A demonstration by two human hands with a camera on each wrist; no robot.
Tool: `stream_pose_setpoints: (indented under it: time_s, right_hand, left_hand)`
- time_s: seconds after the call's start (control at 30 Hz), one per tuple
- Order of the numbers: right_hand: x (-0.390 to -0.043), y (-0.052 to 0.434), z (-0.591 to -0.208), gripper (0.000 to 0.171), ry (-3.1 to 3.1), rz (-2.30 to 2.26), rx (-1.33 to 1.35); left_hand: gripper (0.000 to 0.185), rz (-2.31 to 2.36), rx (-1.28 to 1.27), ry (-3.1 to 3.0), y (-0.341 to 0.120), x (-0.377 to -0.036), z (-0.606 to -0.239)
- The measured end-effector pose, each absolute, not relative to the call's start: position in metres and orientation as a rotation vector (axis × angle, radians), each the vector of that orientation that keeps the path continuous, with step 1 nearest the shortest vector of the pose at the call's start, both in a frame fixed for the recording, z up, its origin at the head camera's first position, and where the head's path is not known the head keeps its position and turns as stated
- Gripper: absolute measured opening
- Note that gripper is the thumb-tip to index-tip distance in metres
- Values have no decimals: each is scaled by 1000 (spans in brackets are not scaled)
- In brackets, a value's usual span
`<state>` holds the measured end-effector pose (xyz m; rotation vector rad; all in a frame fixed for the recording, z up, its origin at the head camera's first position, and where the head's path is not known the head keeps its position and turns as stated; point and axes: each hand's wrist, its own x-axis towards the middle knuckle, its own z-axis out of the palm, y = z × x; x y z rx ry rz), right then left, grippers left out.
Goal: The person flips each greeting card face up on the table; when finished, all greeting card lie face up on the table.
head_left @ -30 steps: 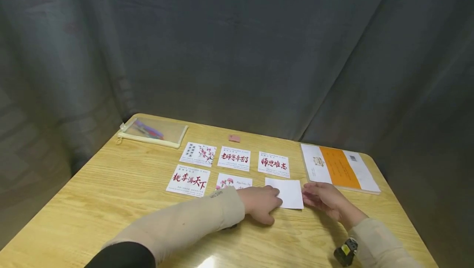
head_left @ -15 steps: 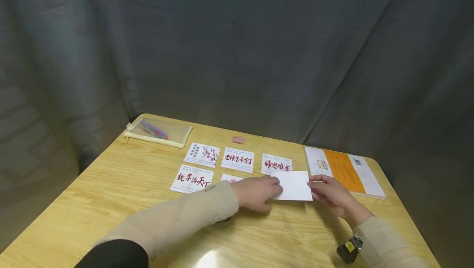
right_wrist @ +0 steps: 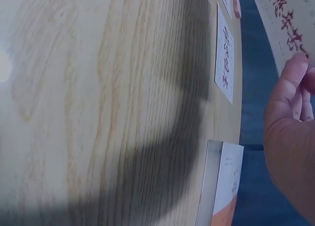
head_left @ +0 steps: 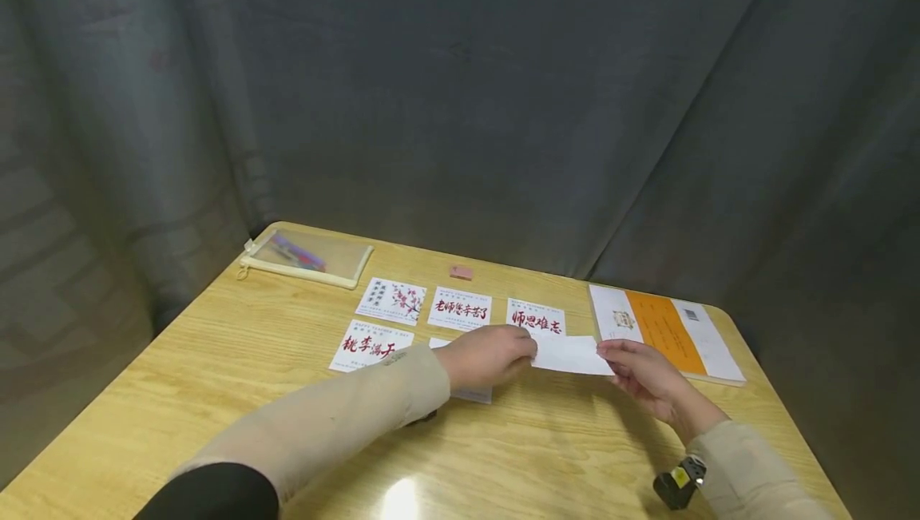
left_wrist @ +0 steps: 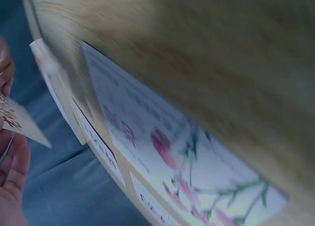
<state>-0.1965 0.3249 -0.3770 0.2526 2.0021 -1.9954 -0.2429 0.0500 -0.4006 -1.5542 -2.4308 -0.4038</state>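
Head view: at lower centre, the left hand (head_left: 489, 355) and right hand (head_left: 636, 368) pinch a white card (head_left: 571, 354) by its ends, lifted above the surface (head_left: 237, 360). Left wrist view: the card (left_wrist: 22, 125) sits at left. Right wrist view: the fingers (right_wrist: 290, 88) grip the card (right_wrist: 283, 24) at upper right.

**A white card held between two hands above the table**

A white card (head_left: 571, 355) is held by both hands a little above the wooden table (head_left: 216, 376). Its left edge is pinched by the left hand (head_left: 489, 356), and its right edge is gripped by the right hand (head_left: 636, 372). Printed cards with red characters (head_left: 460, 309) are laid in two rows behind and beside the left hand. An orange and white book (head_left: 664, 332) is placed just beside the right hand. A transparent pencil pouch (head_left: 309, 256) and a small pink eraser (head_left: 461, 272) are seen near the far edge. A dark curtain (head_left: 460, 89) is hung behind the table.
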Motion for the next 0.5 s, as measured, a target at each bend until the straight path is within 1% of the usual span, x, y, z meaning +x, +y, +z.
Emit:
stream_pose_setpoints:
  time_s: [0.13, 0.2, 0.37, 0.5]
  right_hand:
    - [-197, 326, -378, 16, 1878, -2061, 202]
    - [-197, 326, -379, 18, 1852, -2060, 169]
    - [-198, 325, -384, 10, 2026, -1935, 125]
    - [-198, 322, -390, 18, 2243, -1756, 73]
  left_hand:
    - [10, -800, -1413, -2537, 48, -242, -399]
    - [9, -968, -1320, -2581, 49, -242, -398]
    - [7, -1233, -1152, -2674, 49, -240, -395]
    - [6, -1356, -1049, -2729, 47, -242, -396]
